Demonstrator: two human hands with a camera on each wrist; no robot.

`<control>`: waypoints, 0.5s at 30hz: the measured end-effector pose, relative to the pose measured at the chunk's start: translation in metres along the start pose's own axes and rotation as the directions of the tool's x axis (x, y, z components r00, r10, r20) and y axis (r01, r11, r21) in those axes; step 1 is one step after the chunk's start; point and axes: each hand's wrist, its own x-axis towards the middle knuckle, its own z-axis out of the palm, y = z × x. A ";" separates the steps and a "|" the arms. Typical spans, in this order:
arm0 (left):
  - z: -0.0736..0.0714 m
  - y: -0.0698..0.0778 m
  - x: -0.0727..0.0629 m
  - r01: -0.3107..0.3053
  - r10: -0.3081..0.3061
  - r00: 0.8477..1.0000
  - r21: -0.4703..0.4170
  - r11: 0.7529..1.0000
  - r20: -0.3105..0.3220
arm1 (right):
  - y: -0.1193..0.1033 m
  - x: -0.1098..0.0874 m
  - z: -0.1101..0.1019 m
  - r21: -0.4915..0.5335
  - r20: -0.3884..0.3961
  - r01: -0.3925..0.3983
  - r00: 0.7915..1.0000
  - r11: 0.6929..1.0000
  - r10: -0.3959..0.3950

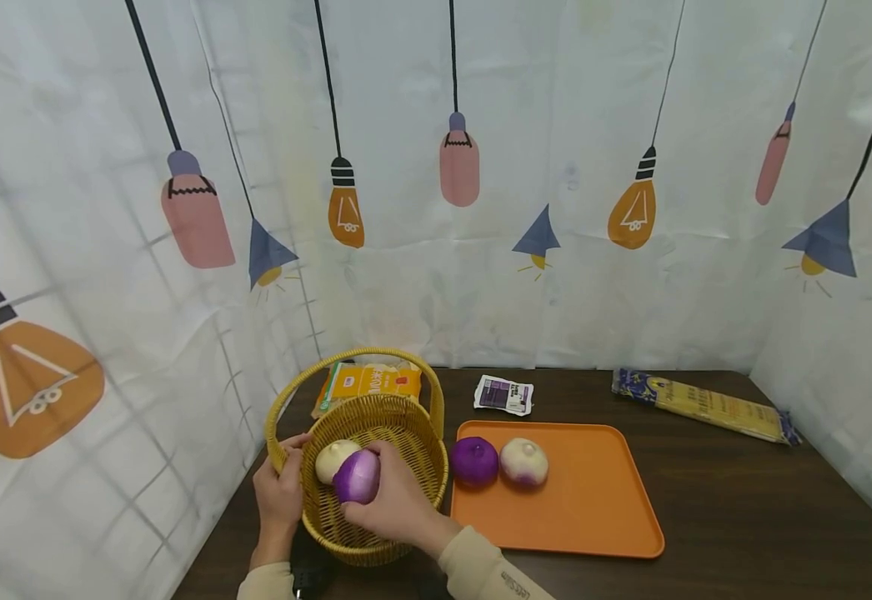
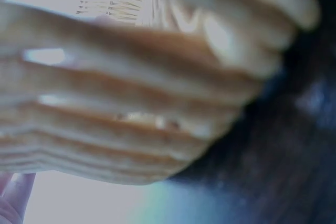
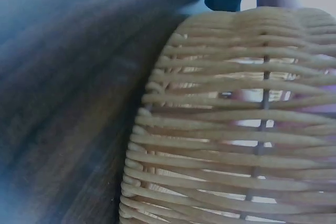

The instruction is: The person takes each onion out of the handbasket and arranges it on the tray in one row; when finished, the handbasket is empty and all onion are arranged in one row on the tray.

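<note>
A yellow wicker basket (image 1: 316, 521) with a tall arched handle stands at the table's front left. My left hand (image 1: 280, 483) grips its left side by the foot of the handle; part of a finger (image 2: 17, 195) shows in the left wrist view. Reaching in over the basket, my right hand (image 1: 393, 497) holds a purple-and-white onion (image 1: 358, 477). A pale onion (image 1: 334, 459) lies in the basket just behind the held one. In the right wrist view the woven wall (image 3: 210, 145) hides most of what is inside.
An orange tray (image 1: 578, 500) right of the basket bears a purple onion (image 1: 474, 462) and a white onion (image 1: 523, 462) at its left end. Behind are an orange food packet (image 1: 376, 381), a small white-and-purple packet (image 1: 503, 395) and a long yellow packet (image 1: 706, 407). Curtains surround the table.
</note>
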 end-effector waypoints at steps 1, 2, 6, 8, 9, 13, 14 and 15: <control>0.000 0.001 0.000 -0.001 0.001 1.000 0.000 1.000 0.000 | -0.001 -0.001 -0.001 0.005 -0.020 -0.003 1.000 1.000 0.003; 0.000 0.001 0.000 -0.002 0.002 1.000 -0.002 1.000 0.001 | -0.001 -0.003 -0.001 0.008 -0.039 -0.004 0.999 1.000 0.004; 0.000 0.003 -0.001 -0.011 0.011 1.000 0.005 1.000 -0.001 | -0.002 -0.007 -0.006 0.022 -0.062 -0.003 0.998 1.000 0.004; 0.000 0.003 -0.001 -0.013 0.013 1.000 0.006 1.000 -0.003 | -0.002 -0.009 -0.008 0.028 -0.054 -0.003 0.999 1.000 0.005; 0.000 0.003 -0.001 -0.013 0.013 1.000 0.006 1.000 -0.004 | -0.002 -0.010 -0.010 0.028 -0.049 -0.001 0.999 1.000 0.002; -0.001 0.004 -0.001 -0.011 0.011 1.000 -0.008 1.000 -0.001 | 0.001 -0.014 -0.016 0.042 -0.051 0.024 0.998 0.999 -0.022; -0.001 0.004 -0.001 -0.011 0.011 1.000 -0.011 1.000 0.000 | 0.002 -0.015 -0.018 0.045 -0.055 0.030 0.998 0.999 -0.028; -0.001 0.004 -0.001 -0.012 0.012 1.000 -0.009 1.000 0.001 | 0.003 -0.016 -0.019 0.050 -0.060 0.038 0.998 0.998 -0.035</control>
